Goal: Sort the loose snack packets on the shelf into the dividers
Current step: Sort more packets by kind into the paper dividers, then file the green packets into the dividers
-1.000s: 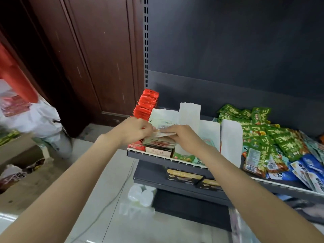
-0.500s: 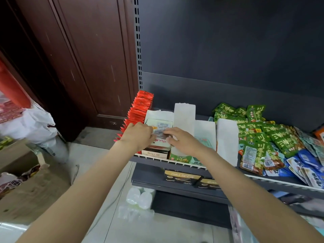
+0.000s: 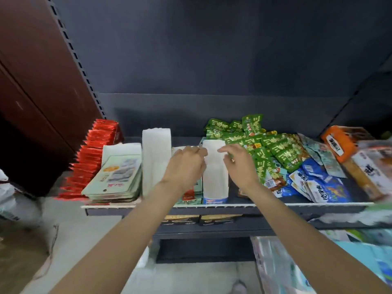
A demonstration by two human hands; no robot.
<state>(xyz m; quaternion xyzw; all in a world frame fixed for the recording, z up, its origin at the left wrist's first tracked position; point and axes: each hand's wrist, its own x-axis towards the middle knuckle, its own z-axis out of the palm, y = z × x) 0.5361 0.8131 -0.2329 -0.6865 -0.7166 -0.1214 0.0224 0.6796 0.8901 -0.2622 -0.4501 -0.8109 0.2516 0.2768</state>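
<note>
Now my left hand (image 3: 186,164) and right hand (image 3: 239,162) flank the white divider (image 3: 215,166) near mid-shelf; fingers are loosely curled at its top edge, and I cannot tell whether either actually grips it or a packet. Loose green packets (image 3: 273,149) sprawl just right of it, blue packets (image 3: 318,183) nearer the front edge. Judgement: steady the divider upright, then feed green packets in as one squared stack, labels facing alike, so none slides under the wall. Pale packets (image 3: 116,177) and red packets (image 3: 93,153) already stand filed toward the left end. The shelf (image 3: 275,206) has a dark back panel; a brown door stands left, pale floor below.
</note>
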